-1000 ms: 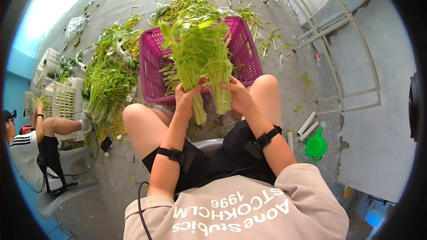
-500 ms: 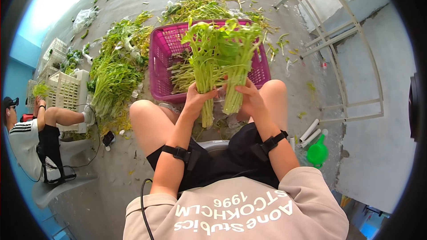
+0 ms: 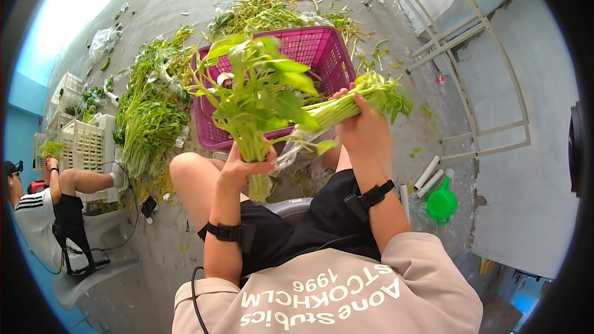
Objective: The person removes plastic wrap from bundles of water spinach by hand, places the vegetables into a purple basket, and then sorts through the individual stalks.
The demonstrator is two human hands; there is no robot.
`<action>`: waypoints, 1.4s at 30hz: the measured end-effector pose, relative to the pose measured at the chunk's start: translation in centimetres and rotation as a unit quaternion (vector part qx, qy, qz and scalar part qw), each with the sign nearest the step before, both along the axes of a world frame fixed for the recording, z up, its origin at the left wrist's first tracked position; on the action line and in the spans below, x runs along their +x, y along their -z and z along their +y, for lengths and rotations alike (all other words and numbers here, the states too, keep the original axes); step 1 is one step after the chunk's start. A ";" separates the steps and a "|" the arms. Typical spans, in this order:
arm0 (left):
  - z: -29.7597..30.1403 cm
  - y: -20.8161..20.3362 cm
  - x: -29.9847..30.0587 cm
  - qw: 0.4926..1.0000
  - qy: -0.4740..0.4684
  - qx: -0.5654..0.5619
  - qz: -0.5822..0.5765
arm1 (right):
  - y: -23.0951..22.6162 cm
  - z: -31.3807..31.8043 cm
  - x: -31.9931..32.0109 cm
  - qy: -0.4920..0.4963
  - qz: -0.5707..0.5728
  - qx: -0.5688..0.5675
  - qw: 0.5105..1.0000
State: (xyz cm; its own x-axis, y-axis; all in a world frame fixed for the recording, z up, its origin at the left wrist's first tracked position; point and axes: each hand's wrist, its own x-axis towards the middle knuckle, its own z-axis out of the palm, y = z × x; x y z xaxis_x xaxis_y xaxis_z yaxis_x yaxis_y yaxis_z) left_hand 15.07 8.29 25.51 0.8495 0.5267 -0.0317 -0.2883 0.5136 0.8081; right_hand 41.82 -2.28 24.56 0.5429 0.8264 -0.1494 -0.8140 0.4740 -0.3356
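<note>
My left hand [image 3: 242, 166] is closed round the stems of a bunch of leafy greens [image 3: 253, 96], held nearly upright with its broad leaves at the top. The cut stem ends stick out below my fist. Closed on a second bunch of greens [image 3: 346, 106], my right hand [image 3: 364, 133] keeps it lying almost level, its leaves to the right and its pale stems toward the first bunch. Clear plastic film [image 3: 289, 156] hangs between the two bunches. Behind them stands a magenta plastic basket [image 3: 213, 136], its contents largely hidden by the leaves.
Heaps of greens [image 3: 151, 111] and trimmings [image 3: 263, 9] lie on the floor left of and beyond the basket. A metal frame [image 3: 448, 49] leans at the right, near a green plastic container [image 3: 442, 203] and white tubes [image 3: 427, 173]. Another person [image 3: 43, 210] sits at far left beside white crates [image 3: 80, 145].
My hands have moved apart. The left bunch has shifted left and closer to me; the right bunch has swung from upright to nearly level. The basket sits slightly further left in view.
</note>
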 end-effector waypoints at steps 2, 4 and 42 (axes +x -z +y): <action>0.9 0.9 -1.3 0.999 -0.027 -0.012 -0.037 | 0.5 -0.5 2.4 0.073 0.041 -0.011 0.996; 0.5 1.0 -2.4 0.965 -0.197 -0.155 -0.083 | 0.3 -1.9 4.5 0.102 0.038 -0.028 0.994; 1.6 1.5 2.6 0.964 -0.169 -0.073 0.194 | 1.3 2.1 -6.1 -0.271 -0.623 -0.286 0.676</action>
State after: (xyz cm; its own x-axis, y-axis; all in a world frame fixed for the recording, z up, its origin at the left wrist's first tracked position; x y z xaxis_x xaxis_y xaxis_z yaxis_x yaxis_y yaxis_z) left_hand 17.68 9.86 23.96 0.5398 0.7366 -0.4075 -0.1498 0.5604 0.8145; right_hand 35.68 -0.13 23.28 0.1832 0.9546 -0.2348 0.2677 -0.2783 -0.9224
